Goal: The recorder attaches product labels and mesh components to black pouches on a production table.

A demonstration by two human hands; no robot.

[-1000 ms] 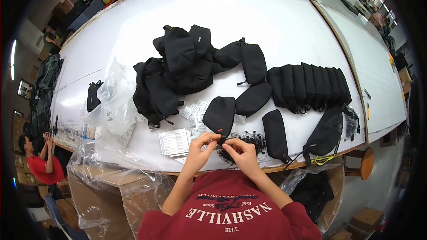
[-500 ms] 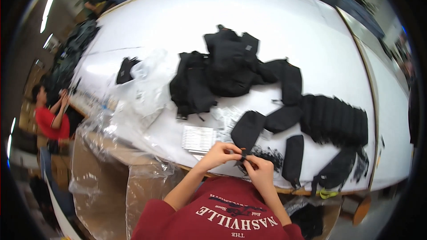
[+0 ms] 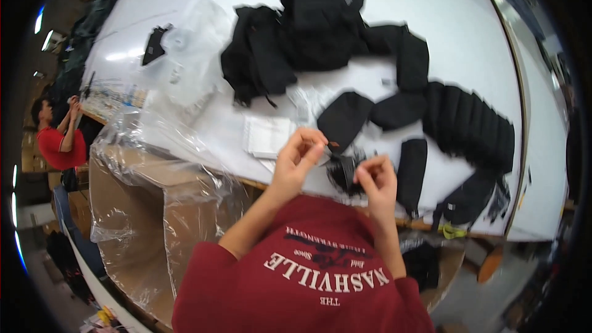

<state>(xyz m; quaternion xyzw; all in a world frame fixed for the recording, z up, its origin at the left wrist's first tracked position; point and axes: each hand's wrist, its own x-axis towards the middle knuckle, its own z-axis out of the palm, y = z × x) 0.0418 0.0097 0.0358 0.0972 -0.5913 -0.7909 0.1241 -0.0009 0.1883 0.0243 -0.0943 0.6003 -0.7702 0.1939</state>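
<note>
Pinching small black part (image 3: 343, 171), both hands' fingers (image 3: 314, 148) closed.

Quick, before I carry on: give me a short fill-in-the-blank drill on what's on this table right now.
1. Both hands, the left hand and the right hand, work at a small bundle of ____ cords.
2. The flat stack of white paper sheets lies to the ____ of the left hand.
3. The cardboard box below the white table's edge is lined with clear ____.

Missing words: black; left; plastic
</note>
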